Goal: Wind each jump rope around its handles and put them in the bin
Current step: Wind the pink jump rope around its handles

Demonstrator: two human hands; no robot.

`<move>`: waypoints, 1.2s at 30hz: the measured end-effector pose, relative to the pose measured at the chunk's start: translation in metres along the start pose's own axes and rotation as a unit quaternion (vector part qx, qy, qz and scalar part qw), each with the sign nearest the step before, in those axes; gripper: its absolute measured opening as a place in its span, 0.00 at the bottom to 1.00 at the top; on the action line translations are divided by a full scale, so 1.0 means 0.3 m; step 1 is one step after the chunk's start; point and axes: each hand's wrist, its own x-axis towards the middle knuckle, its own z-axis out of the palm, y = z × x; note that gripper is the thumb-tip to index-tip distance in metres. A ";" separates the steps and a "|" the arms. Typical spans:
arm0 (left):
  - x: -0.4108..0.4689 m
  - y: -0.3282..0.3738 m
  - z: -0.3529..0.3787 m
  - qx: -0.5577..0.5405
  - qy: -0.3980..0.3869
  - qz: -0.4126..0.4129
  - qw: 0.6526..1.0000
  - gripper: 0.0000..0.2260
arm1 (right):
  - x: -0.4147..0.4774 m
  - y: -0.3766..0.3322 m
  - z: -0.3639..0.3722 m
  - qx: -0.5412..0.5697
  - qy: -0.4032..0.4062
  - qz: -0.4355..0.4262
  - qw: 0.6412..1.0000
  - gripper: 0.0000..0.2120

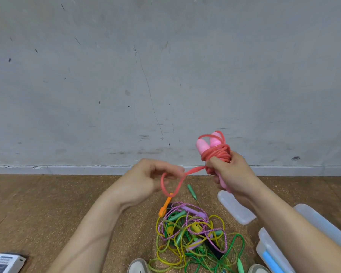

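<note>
Grey scuffed wall [165,66] is recorded across the upper field, with brown speckled floor [47,203] below it. A translucent bin [263,243] is noted on the floor at lower right, partly crossed by the right forearm; something blue is seen inside, not identifiable. A tangled pile of jump ropes [195,235], in yellow, green and purple-white cords with mixed handles, is seen on the floor between the forearms, left of the bin. A translucent plastic piece [234,207] is seen lying flat just beyond the pile, under the right wrist. The right hand [230,174] is raised in front of the wall base; its fingers are wrapped round the two pink handles [202,144], held side by side and near upright, with the thumb pressed on the coil. The red jump rope [217,152] is wound in several turns round these handles. The remaining length is drawn taut across to the left hand [150,178], where a small end loop [165,184] is pinched between thumb and curled fingers. A white box [6,263] is noted at lower left. An orange handle [165,205] and a green handle [191,191] are seen at the pile's far edge.
</note>
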 end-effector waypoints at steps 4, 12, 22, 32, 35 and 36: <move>0.013 -0.023 -0.049 0.093 0.149 0.006 0.984 0.23 | -0.007 -0.025 -0.037 -0.014 -0.066 -0.009 0.998 0.09; 0.053 -0.029 0.121 0.318 0.032 0.089 0.944 0.12 | -0.036 -0.042 -0.009 0.063 -0.151 0.011 0.986 0.04; 0.024 0.006 0.053 0.011 -0.002 -0.056 0.998 0.07 | -0.023 0.017 -0.013 -0.223 -0.028 -0.121 0.967 0.24; 0.011 0.058 0.158 -0.379 -0.026 -0.077 0.922 0.19 | -0.031 0.044 0.033 -0.334 0.074 -0.239 0.909 0.28; 0.006 0.041 0.152 -0.282 -0.072 -0.013 0.957 0.31 | -0.017 0.049 0.018 -0.327 0.079 -0.214 0.917 0.27; 0.008 0.034 0.146 -0.207 -0.061 0.008 0.976 0.30 | -0.013 0.051 0.015 -0.329 0.078 -0.206 0.918 0.27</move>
